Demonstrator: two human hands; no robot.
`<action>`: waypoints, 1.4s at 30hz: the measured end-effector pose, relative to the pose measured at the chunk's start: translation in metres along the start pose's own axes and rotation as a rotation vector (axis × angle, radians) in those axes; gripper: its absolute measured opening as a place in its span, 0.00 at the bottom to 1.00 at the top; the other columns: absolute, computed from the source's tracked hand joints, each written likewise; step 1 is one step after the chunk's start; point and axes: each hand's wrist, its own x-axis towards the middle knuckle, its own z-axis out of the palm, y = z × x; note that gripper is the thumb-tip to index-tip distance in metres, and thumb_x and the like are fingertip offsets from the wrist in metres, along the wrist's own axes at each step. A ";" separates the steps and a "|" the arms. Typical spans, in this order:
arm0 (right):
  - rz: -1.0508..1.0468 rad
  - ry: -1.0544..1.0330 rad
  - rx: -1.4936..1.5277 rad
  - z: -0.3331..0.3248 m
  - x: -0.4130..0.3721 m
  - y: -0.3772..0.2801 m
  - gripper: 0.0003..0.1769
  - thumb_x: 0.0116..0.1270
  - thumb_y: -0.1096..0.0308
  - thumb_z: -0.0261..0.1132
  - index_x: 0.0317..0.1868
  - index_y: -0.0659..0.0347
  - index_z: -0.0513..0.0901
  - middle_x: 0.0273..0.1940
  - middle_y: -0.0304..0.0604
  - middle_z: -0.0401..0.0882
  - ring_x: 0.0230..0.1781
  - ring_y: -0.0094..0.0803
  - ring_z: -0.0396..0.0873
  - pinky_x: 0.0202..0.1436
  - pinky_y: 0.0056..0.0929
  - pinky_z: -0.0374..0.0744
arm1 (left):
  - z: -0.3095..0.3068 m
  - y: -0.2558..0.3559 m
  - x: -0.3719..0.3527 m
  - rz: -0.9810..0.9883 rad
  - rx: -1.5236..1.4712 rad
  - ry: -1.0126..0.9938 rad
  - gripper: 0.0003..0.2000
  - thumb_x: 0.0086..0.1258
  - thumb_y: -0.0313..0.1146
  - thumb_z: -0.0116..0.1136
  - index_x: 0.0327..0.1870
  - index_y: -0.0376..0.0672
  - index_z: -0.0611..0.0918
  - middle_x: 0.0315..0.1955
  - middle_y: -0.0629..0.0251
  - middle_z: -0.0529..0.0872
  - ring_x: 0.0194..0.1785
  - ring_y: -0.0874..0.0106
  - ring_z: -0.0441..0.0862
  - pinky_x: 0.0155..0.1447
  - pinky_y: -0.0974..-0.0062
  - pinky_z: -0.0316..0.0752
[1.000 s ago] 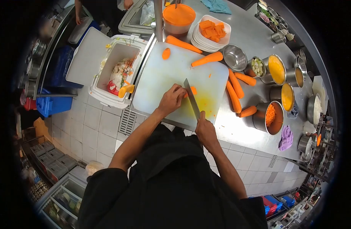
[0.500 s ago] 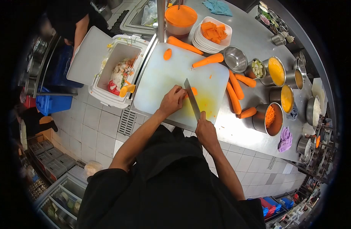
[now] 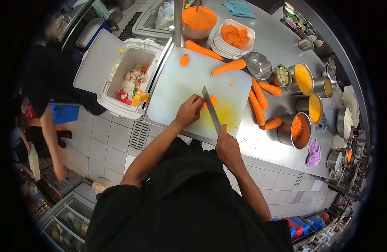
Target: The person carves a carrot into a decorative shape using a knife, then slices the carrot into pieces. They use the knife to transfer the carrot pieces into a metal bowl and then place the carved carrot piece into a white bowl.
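Note:
My right hand [image 3: 228,145] is wrapped round the handle of a knife [image 3: 212,110], whose blade points up and left over the white cutting board [image 3: 172,92]. Closed fingers of my left hand [image 3: 191,111] press on a small piece of carrot against the blade's left side. Just right of the blade lies an orange carrot piece [image 3: 213,100]. Farther up the board are a carrot stub [image 3: 184,60] and a peeled carrot [image 3: 229,66] lying partly over its upper edge.
Several carrots [image 3: 257,108] lie right of the board, near a pot of shredded carrot [image 3: 297,128]. Stacked white trays [image 3: 233,42] with carrot pieces stand behind. An open waste bin [image 3: 132,80] is at the left. Another person [image 3: 50,109] stands beyond it.
The other person at the left has moved down the view, with an arm now extended over the floor. My hands and the knife have hardly moved.

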 end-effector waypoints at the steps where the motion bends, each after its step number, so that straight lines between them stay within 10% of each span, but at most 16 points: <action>1: -0.028 0.039 0.018 0.007 0.000 0.004 0.08 0.77 0.73 0.52 0.49 0.68 0.63 0.23 0.66 0.78 0.28 0.66 0.81 0.31 0.59 0.77 | 0.000 -0.002 -0.001 0.005 -0.013 -0.006 0.08 0.70 0.22 0.57 0.47 0.41 0.81 0.41 0.57 0.82 0.42 0.55 0.85 0.44 0.61 0.83; 42: -0.075 0.085 -0.006 0.007 -0.009 -0.005 0.10 0.78 0.72 0.53 0.51 0.70 0.65 0.21 0.63 0.77 0.25 0.64 0.80 0.29 0.57 0.77 | 0.001 -0.007 -0.008 -0.016 -0.020 0.006 0.05 0.71 0.21 0.58 0.44 0.38 0.81 0.37 0.56 0.82 0.40 0.52 0.83 0.43 0.59 0.80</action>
